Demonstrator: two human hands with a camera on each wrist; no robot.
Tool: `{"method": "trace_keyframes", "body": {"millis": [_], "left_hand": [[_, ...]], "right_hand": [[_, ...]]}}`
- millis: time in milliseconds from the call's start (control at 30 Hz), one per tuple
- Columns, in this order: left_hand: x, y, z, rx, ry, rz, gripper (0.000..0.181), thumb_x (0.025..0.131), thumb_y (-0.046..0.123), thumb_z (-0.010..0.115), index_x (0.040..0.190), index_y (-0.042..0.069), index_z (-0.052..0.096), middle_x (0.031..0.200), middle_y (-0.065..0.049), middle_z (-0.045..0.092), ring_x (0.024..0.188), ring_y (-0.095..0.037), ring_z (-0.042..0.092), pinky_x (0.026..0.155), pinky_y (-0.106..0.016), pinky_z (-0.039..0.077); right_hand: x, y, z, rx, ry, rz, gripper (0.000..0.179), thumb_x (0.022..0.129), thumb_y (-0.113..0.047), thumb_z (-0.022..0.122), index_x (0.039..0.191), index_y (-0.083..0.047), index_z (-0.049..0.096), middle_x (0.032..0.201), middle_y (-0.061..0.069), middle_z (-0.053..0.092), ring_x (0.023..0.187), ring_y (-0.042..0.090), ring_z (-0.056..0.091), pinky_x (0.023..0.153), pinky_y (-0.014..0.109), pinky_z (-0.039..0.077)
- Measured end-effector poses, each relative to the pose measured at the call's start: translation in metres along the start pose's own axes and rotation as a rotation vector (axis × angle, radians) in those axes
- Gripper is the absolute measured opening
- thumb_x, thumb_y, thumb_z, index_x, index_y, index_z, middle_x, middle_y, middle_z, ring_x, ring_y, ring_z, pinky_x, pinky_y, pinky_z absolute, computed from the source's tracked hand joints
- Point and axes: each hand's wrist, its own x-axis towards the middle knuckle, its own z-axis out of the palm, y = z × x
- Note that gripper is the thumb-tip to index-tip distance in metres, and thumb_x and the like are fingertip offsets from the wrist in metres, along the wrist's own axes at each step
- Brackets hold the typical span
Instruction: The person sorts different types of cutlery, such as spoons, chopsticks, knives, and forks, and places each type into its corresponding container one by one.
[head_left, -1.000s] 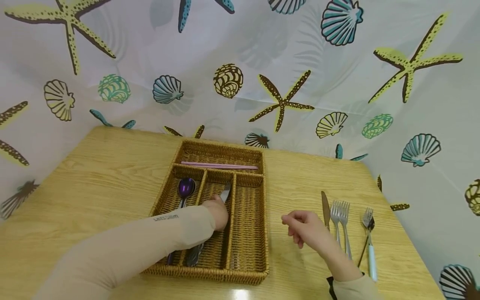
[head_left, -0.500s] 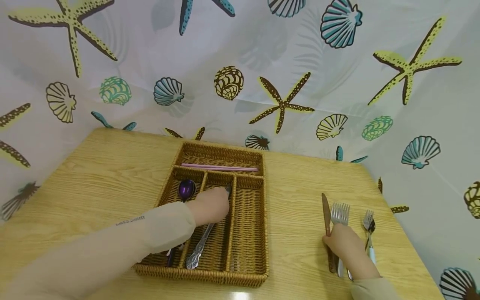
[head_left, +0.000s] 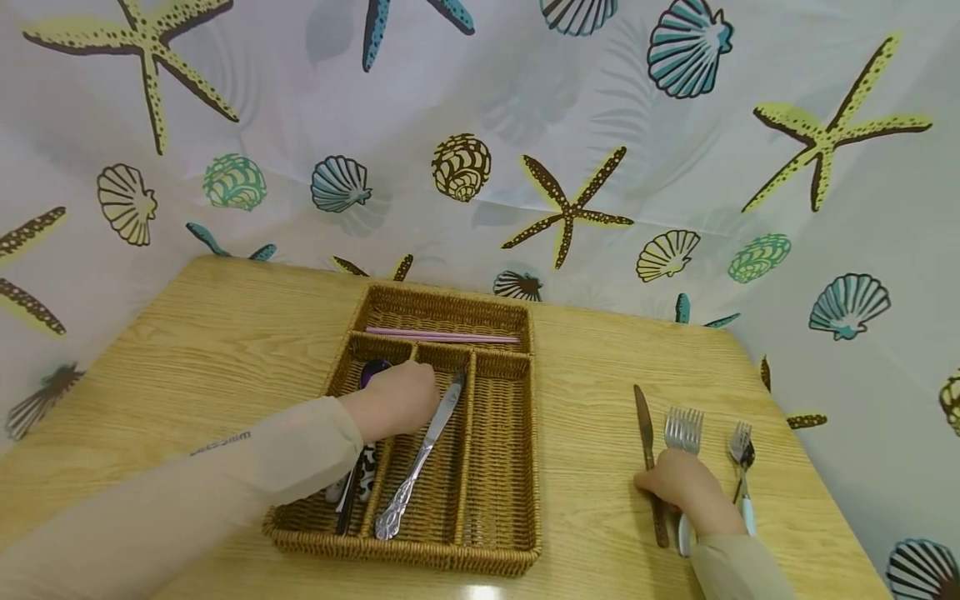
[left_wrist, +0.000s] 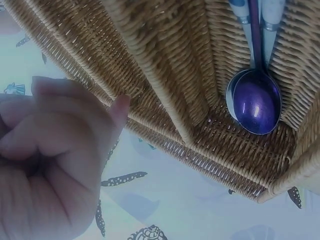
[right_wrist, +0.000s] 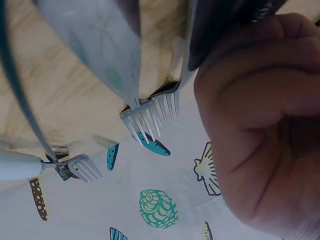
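Observation:
Over the divider between the left and middle compartments of a wicker cutlery tray (head_left: 401, 546), my left hand (head_left: 397, 402) hovers with loosely curled fingers and nothing in them. A silver table knife (head_left: 425, 450) lies aslant in the middle compartment. Spoons, one with a purple bowl (left_wrist: 257, 102), rest in the left compartment, partly hidden by my arm in the head view. On the table to the right, my right hand (head_left: 678, 483) pinches a copper-brown table knife (head_left: 647, 429) by its handle. Two silver forks (head_left: 684, 429) lie just beside that knife, their handles partly behind the hand.
Pink chopsticks (head_left: 442, 337) lie in the tray's back compartment. Right of my right hand lie a fork with a pale blue handle (head_left: 747, 512) and a dark spoon (head_left: 747, 454). A shell-and-starfish cloth (head_left: 570, 108) hangs behind the wooden table (head_left: 585, 358).
My left hand has let go of the silver knife and moved left. My right hand has reached right to the copper-brown knife, gripped it and shifted it slightly left.

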Motion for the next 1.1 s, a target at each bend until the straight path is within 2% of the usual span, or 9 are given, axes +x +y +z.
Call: {"method": "trace_keyframes", "body": {"millis": [100,167,233,333,467,600,700,833,1100], "left_hand": [[0.001,0.0,0.0,-0.014,-0.002,-0.007,0.02,0.097,0.012,0.05,0.093,0.005,0.069,0.095,-0.013,0.062,0.056,-0.011,0.044,0.051,-0.024,0.029],[0.002,-0.001,0.002,-0.107,-0.006,-0.027,0.02,0.097,0.011,0.049,0.094,0.004,0.067,0.087,-0.013,0.059,0.05,-0.01,0.036,0.048,-0.024,0.027],[0.004,-0.001,0.004,-0.247,-0.001,-0.06,0.022,0.098,0.012,0.046,0.091,0.003,0.065,0.075,-0.011,0.053,0.045,-0.009,0.028,0.045,-0.024,0.024],[0.007,0.0,0.007,-0.539,0.029,-0.151,0.03,0.1,0.015,0.044,0.074,0.006,0.057,0.054,-0.003,0.039,0.04,-0.008,0.021,0.04,-0.023,0.02],[0.007,0.0,0.005,-0.727,0.073,-0.223,0.039,0.099,0.018,0.045,0.061,0.011,0.044,0.043,0.002,0.028,0.036,-0.008,0.022,0.037,-0.021,0.022],[0.006,0.0,0.001,-0.757,0.085,-0.21,0.041,0.099,0.016,0.045,0.058,0.011,0.042,0.042,0.003,0.028,0.036,-0.009,0.023,0.038,-0.022,0.023],[0.006,-0.001,-0.001,-0.773,0.089,-0.199,0.043,0.099,0.016,0.045,0.056,0.011,0.041,0.041,0.003,0.027,0.036,-0.009,0.023,0.039,-0.022,0.025],[0.008,-0.002,-0.003,-0.794,0.086,-0.203,0.044,0.099,0.018,0.045,0.056,0.011,0.043,0.04,0.004,0.028,0.036,-0.009,0.023,0.041,-0.022,0.029],[0.013,-0.001,-0.007,-0.836,0.075,-0.198,0.044,0.101,0.02,0.042,0.058,0.011,0.045,0.041,0.004,0.029,0.036,-0.009,0.024,0.043,-0.022,0.032]], "right_hand": [[0.001,0.0,0.0,0.02,-0.006,0.021,0.025,0.078,-0.02,0.055,0.057,-0.007,0.052,0.045,-0.003,0.039,0.04,0.008,0.033,0.041,0.02,0.029],[0.001,0.0,0.0,0.028,-0.008,0.037,0.025,0.078,-0.021,0.056,0.059,-0.006,0.053,0.045,-0.003,0.039,0.039,0.008,0.033,0.04,0.02,0.029],[0.002,0.0,0.0,0.037,-0.004,0.044,0.025,0.077,-0.022,0.056,0.058,-0.007,0.051,0.045,-0.004,0.038,0.039,0.008,0.033,0.04,0.02,0.03],[0.003,0.0,0.0,0.067,0.002,0.054,0.029,0.079,-0.025,0.055,0.054,-0.013,0.044,0.043,-0.005,0.034,0.039,0.007,0.031,0.04,0.021,0.03],[0.004,0.0,-0.001,0.174,0.016,0.029,0.034,0.082,-0.023,0.054,0.054,-0.018,0.035,0.042,-0.005,0.034,0.038,0.007,0.033,0.041,0.022,0.034],[0.004,-0.002,-0.001,0.276,0.029,-0.007,0.033,0.086,-0.021,0.052,0.059,-0.016,0.035,0.044,-0.002,0.04,0.039,0.009,0.041,0.042,0.023,0.038],[0.001,-0.008,-0.004,0.306,0.03,-0.022,0.029,0.089,-0.021,0.051,0.065,-0.012,0.039,0.047,-0.001,0.041,0.041,0.01,0.042,0.044,0.023,0.038],[-0.007,-0.023,-0.006,0.329,0.05,-0.056,0.025,0.089,-0.02,0.052,0.068,-0.009,0.046,0.048,0.0,0.043,0.043,0.012,0.044,0.044,0.025,0.039],[-0.027,-0.06,-0.009,0.397,0.086,-0.124,0.025,0.088,-0.015,0.053,0.065,-0.009,0.046,0.044,-0.001,0.04,0.04,0.012,0.042,0.042,0.024,0.035]]}}
